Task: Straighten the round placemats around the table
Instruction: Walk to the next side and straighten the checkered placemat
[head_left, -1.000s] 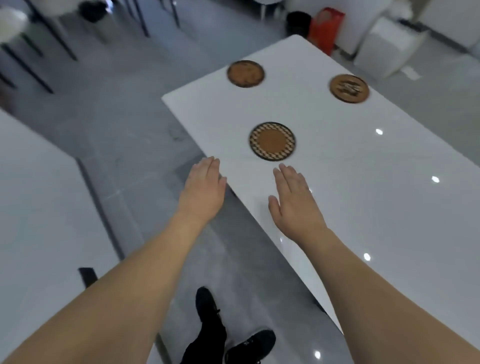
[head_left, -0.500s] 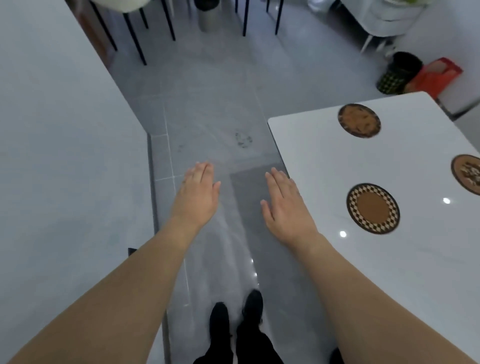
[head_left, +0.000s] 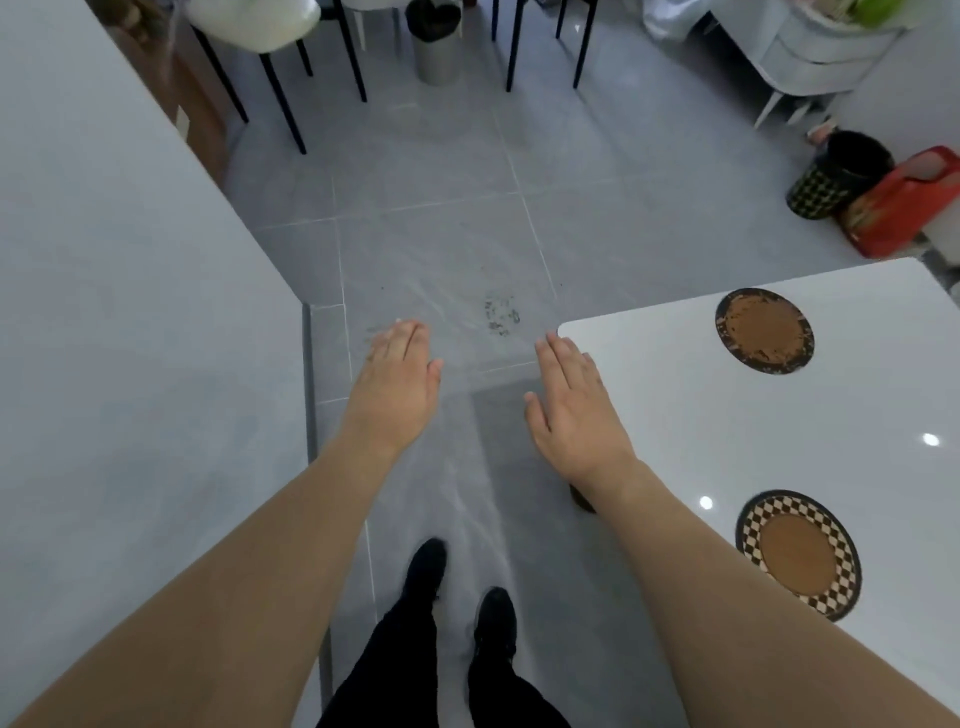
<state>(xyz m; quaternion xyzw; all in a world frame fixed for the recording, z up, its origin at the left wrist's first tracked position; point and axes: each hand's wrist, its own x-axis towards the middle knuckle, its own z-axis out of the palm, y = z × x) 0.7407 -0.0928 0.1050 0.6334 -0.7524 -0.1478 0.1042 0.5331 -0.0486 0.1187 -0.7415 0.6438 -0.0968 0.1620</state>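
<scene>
Two round placemats lie on the glossy white table at the right. A brown placemat with a dark speckled rim sits near the far corner. A placemat with a checkered rim and brown centre lies closer to me. My right hand is flat and empty at the table's left edge, fingers together, touching neither mat. My left hand hovers open and empty over the grey floor between the tables.
A second pale tabletop fills the left side. Black-legged chairs and a metal bin stand ahead. A checkered black bin and a red bag sit beyond the table's far corner. My feet stand in the aisle.
The view has swung left and forward along the aisle, so the table and mats slid to the right; a third mat has left the view. Both hands stay flat and empty.
</scene>
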